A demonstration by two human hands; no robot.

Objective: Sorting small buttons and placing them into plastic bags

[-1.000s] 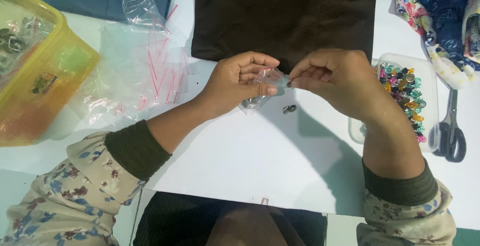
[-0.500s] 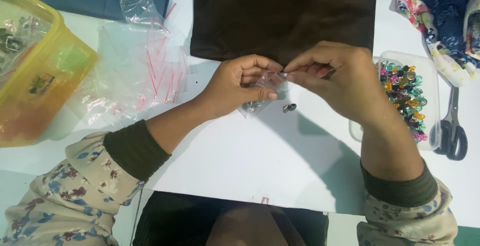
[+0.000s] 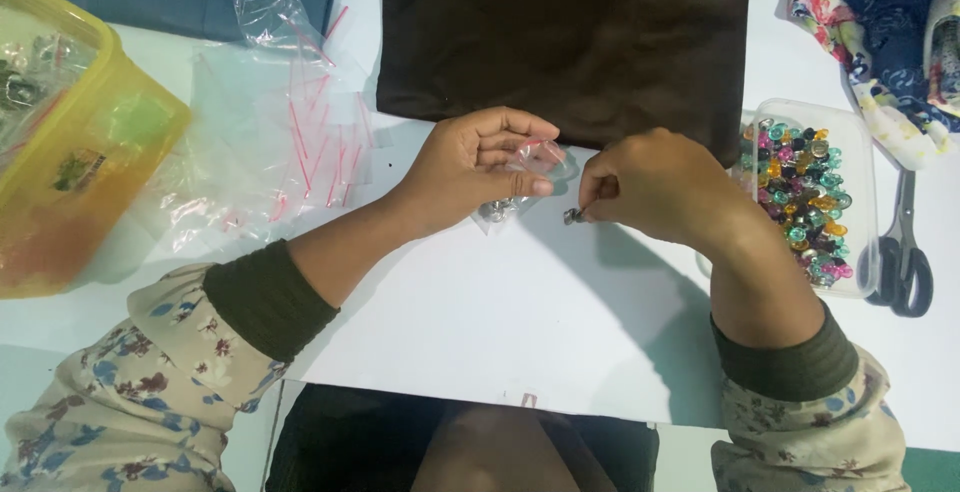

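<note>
My left hand (image 3: 478, 169) holds a small clear zip bag (image 3: 524, 180) with a red seal line, its mouth turned to the right; a few small dark beads sit in its lower end. My right hand (image 3: 655, 184) is just right of the bag, down at the white table (image 3: 520, 322), with its fingertips pinched on a small dark metallic bead (image 3: 573, 216). The two hands are a short gap apart.
A clear tray of coloured beads (image 3: 800, 197) stands right of my right hand, with black-handled scissors (image 3: 903, 252) beyond it. Dark brown cloth (image 3: 565, 42) lies at the back, loose zip bags (image 3: 280, 142) and a yellow box (image 3: 70, 152) at the left, patterned fabric (image 3: 880, 32) top right.
My right hand has left the bag's mouth and dropped to the table, where it now pinches the small bead that lay there. The left hand still holds the bag.
</note>
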